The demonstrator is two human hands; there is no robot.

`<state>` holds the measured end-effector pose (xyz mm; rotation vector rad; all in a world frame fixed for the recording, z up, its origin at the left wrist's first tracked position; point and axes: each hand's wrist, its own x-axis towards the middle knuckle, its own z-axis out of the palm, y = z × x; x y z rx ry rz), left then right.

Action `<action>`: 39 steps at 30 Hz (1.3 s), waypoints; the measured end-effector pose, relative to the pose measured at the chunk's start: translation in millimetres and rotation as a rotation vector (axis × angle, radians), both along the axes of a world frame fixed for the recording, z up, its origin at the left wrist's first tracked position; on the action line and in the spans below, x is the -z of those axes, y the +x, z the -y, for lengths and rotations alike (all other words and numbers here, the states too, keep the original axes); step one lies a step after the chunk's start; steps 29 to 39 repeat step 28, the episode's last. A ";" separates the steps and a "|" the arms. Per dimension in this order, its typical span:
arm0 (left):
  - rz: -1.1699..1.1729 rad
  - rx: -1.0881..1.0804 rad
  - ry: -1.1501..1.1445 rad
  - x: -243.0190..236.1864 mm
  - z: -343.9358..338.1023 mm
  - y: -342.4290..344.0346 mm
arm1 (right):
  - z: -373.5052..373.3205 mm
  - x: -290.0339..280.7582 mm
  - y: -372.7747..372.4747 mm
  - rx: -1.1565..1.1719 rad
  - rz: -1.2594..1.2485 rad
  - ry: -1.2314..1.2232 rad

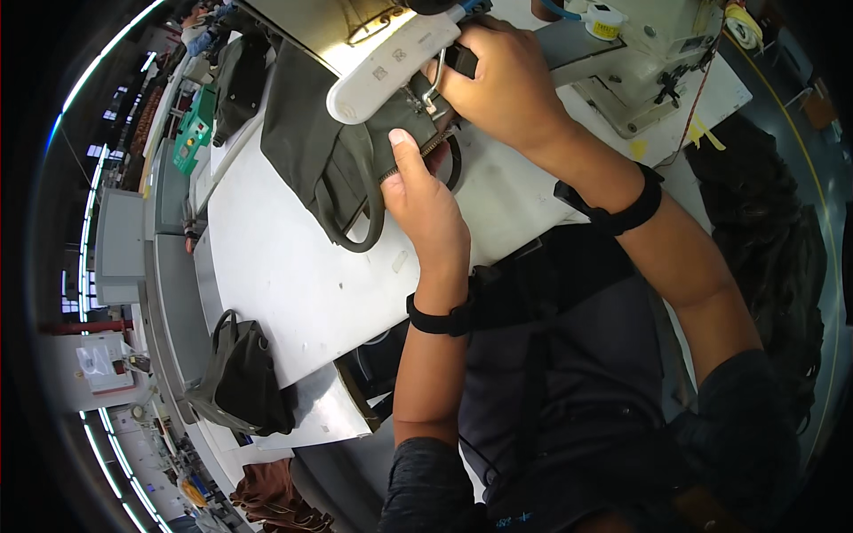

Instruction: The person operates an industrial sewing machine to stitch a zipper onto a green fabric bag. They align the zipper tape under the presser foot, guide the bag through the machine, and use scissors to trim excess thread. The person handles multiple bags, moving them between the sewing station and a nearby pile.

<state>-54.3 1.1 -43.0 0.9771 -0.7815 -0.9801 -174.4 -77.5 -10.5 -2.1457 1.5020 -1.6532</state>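
Note:
A dark olive fabric bag [306, 142] with a loop handle [374, 200] lies under the white head of a sewing machine [391, 71]. My left hand [422, 200] grips the bag's edge beside a metal zipper, thumb on top and the other fingers mostly hidden beneath. Close to the needle and presser foot [433, 108], my right hand [511, 84] is closed, with thumb and forefinger bent round a dark piece beside the machine head. What that piece is cannot be made out. A black band circles each wrist.
The white table [293, 293] carries a second dark bag [244, 377] at its left edge and another dark bag [240, 84] farther back. A green control box [194, 129] stands at the far left. Brown material [275, 497] lies lower left; dark fabric [760, 231] is heaped at right.

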 end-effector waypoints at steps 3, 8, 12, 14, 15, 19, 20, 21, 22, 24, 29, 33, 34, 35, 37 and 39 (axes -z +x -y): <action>0.035 -0.010 0.030 3.9 -3.9 2.0 | -2.3 11.7 2.3 0.082 -0.059 -0.201; 0.293 0.055 0.052 3.5 -26.5 18.4 | -5.1 14.4 7.0 0.077 -0.085 -0.175; 0.762 0.025 -0.070 -31.9 -56.4 19.8 | -7.7 16.1 -1.3 0.118 -0.077 -0.215; 0.881 -0.121 -0.096 -58.8 -47.9 19.5 | -6.4 17.9 -0.5 0.128 -0.083 -0.240; 0.871 -0.125 -0.033 -71.6 -38.5 19.1 | -2.2 16.8 0.8 0.128 -0.080 -0.262; 0.954 -0.013 -0.004 -61.1 -2.3 31.0 | -2.0 18.3 4.7 0.112 -0.102 -0.207; 0.965 -0.044 -0.011 -60.5 0.5 30.6 | -1.7 16.7 6.3 0.106 -0.101 -0.212; 0.932 -0.025 -0.016 -57.9 1.5 31.7 | -1.9 17.7 5.8 0.107 -0.103 -0.212; 0.900 -0.007 -0.021 -55.7 2.5 34.1 | -2.0 18.0 5.6 0.107 -0.105 -0.211; 0.882 0.020 -0.016 -53.9 1.9 34.8 | -2.5 18.8 4.0 0.108 -0.107 -0.191; 0.933 0.032 0.005 -48.5 -6.3 39.7 | -1.2 21.1 2.0 0.103 -0.084 -0.203; 0.933 0.032 0.005 -48.5 -6.3 39.7 | -1.2 21.1 2.0 0.103 -0.084 -0.203; 0.933 0.032 0.005 -48.5 -6.3 39.7 | -1.2 21.1 2.0 0.103 -0.084 -0.203; 0.933 0.032 0.005 -48.5 -6.3 39.7 | -1.2 21.1 2.0 0.103 -0.084 -0.203; 0.933 0.032 0.005 -48.5 -6.3 39.7 | -1.2 21.1 2.0 0.103 -0.084 -0.203; 0.933 0.032 0.005 -48.5 -6.3 39.7 | -1.2 21.1 2.0 0.103 -0.084 -0.203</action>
